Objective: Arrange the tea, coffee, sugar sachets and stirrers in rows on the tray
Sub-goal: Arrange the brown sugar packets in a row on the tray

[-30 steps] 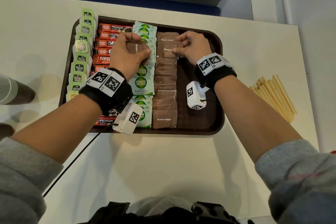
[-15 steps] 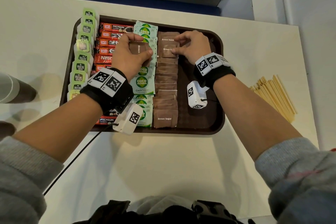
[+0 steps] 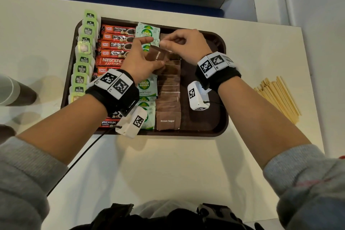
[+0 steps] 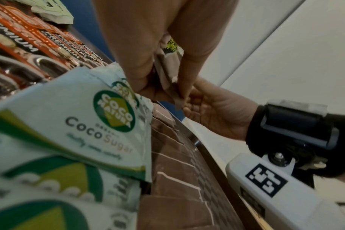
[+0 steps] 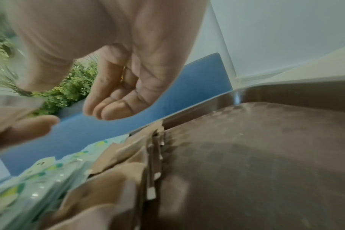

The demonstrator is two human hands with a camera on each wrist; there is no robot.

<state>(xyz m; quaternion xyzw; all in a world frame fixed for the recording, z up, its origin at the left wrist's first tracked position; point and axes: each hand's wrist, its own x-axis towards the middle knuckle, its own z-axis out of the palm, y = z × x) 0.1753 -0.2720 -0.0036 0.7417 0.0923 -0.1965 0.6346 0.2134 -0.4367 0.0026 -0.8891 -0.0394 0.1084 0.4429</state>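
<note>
holding brown sugar sachet (image 3: 157, 56) aloft in left hand (image 3: 141, 59), pinched, over brown sugar row (image 3: 169, 87) on tray (image 3: 218, 127); long axis 11-to-5. right hand (image 3: 183, 45) at 1 o'clock of sachet, fingers curled, grasp unclear. stirrers (image 3: 278, 97) at 3 o'clock, off tray.

Setting looked like an office pantry or lounge: white table (image 3: 168, 164), blue upholstered seating (image 5: 197, 80), potted greenery (image 5: 73, 90).
</note>
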